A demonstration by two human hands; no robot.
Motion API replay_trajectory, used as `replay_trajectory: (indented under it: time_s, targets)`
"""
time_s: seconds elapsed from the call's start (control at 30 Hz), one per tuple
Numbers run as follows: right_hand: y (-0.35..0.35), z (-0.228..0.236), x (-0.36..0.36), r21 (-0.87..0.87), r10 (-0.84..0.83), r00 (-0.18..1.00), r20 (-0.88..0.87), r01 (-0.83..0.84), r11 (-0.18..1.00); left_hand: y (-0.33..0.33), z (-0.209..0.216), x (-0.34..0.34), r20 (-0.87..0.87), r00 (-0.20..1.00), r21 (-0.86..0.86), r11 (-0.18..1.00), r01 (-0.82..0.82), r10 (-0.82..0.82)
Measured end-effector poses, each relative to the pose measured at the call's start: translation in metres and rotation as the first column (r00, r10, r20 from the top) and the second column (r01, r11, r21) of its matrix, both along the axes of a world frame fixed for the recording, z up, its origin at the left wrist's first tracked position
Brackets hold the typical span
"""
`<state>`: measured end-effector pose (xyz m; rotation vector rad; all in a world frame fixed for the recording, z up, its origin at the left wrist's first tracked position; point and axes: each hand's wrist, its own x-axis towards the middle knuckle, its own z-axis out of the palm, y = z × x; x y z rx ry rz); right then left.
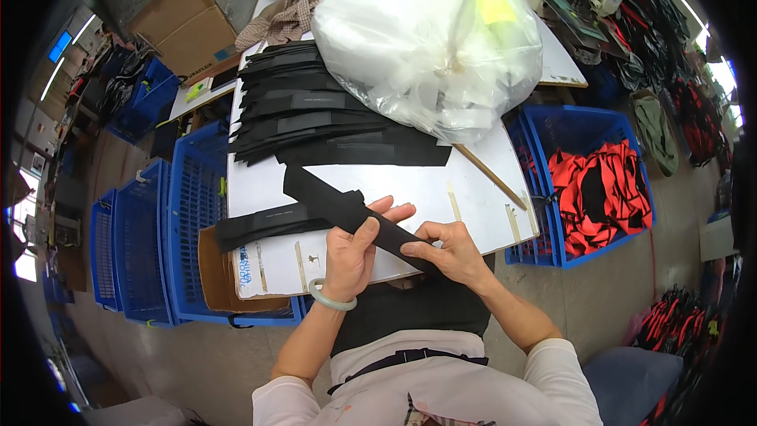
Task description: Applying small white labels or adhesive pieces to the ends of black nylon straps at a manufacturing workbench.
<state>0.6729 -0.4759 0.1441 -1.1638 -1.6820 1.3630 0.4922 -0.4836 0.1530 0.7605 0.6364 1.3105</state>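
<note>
While I grip it at two spots, a black strip (385, 232) slants under my thumbs (366, 230).
My left hand (351, 259) clamps its middle, fingertips (405, 211) past its far edge; my right hand (456, 252) pinches its near end; a black bundle (260, 225) lies left of my fingers.

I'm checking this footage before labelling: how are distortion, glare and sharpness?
Head view: fisheye bending and black corners; shiny highlights on the bulging, clear plastic bag; a bright white window washed out at the left rim; the long black fabric strip in the bare left hand and bare right hand looks sharp but shows little texture.
</note>
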Motion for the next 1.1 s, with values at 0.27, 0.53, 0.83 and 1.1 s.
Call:
replay_trajectory:
  time_s: [0.27, 0.53, 0.83, 1.1]
  targets:
    - [-0.011, -0.006, -0.001, -0.243, -0.080, 0.978, -0.193, 0.031, 0.970, 0.010, -0.006, 0.021, -0.287, 0.925, -0.034, 0.962, -0.269, 0.249]
    - [-0.012, -0.027, -0.006, -0.259, -0.249, 0.903, -0.350, 0.162, 0.952, 0.023, 0.002, 0.032, 0.078, 0.966, -0.171, 0.958, -0.231, 0.247]
    - [0.005, -0.006, -0.007, 0.524, -0.324, 0.946, -0.006, 0.279, 0.805, 0.043, 0.013, 0.038, 0.406, 0.878, -0.290, 0.947, -0.138, 0.253]
    - [-0.001, -0.015, -0.013, 0.139, -0.334, 0.923, -0.191, 0.362, 0.922, 0.042, -0.008, 0.046, 0.072, 0.969, -0.200, 0.955, -0.219, 0.237]
